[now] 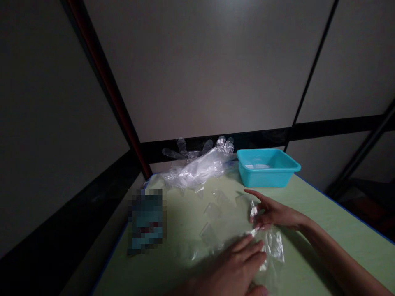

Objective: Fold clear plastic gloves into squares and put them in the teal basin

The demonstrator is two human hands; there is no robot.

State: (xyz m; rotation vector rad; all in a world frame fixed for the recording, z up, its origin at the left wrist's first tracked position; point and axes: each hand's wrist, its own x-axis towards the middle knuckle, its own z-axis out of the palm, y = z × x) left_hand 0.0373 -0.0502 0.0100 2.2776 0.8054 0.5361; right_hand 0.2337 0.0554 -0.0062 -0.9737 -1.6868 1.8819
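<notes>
A clear disposable plastic glove lies spread on the table, its finger shapes pointing away from me. My left hand rests flat over the near part of the thin plastic, fingers stretched out to the right. Just beyond it, my right hand has its thumb and some fingers closed on a crumpled bit of the plastic, while the index finger points out to the left. More wrinkled clear plastic shows below the right hand. Where one piece of film ends and another begins is hard to make out.
A heap of clear plastic gloves lies at the table's back edge, against the wall panel. Right of it stands a turquoise basin with something pale inside. A blurred-out packet lies at the left edge of the green table.
</notes>
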